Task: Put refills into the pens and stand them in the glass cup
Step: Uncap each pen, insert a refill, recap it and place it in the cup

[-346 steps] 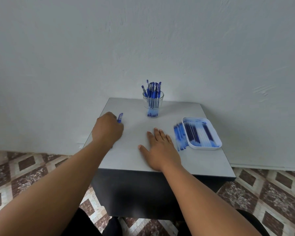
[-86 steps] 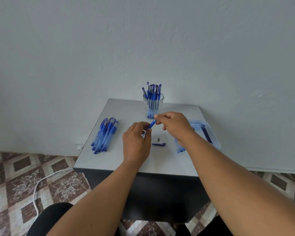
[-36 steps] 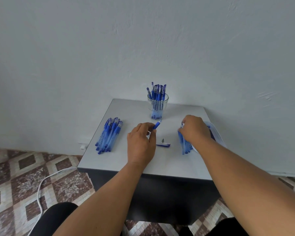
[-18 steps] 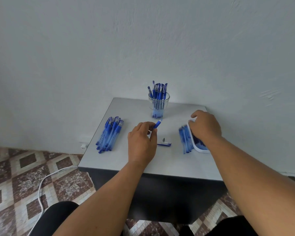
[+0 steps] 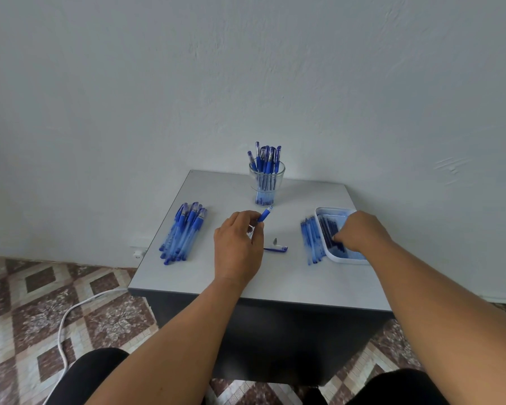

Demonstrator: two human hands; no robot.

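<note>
A grey square table top (image 5: 216, 276) fills mid-frame against a pale plastered wall (image 5: 246, 68), with patterned brown floor tiles (image 5: 27, 302) at lower left. The left hand (image 5: 237, 247) pinches a blue pen barrel (image 5: 264, 214) just below the clear glass cup (image 5: 266, 182) of pens. The right hand (image 5: 360, 232) reaches into the white tray (image 5: 345, 260) of dark refills (image 5: 329, 232); its fingertips are hidden, so its grip cannot be told.

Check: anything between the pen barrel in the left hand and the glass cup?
Nothing visible. The left hand holds the pen barrel just in front of the glass cup, with only bare table between. The cup already holds pens, so its mouth is crowded.
</note>
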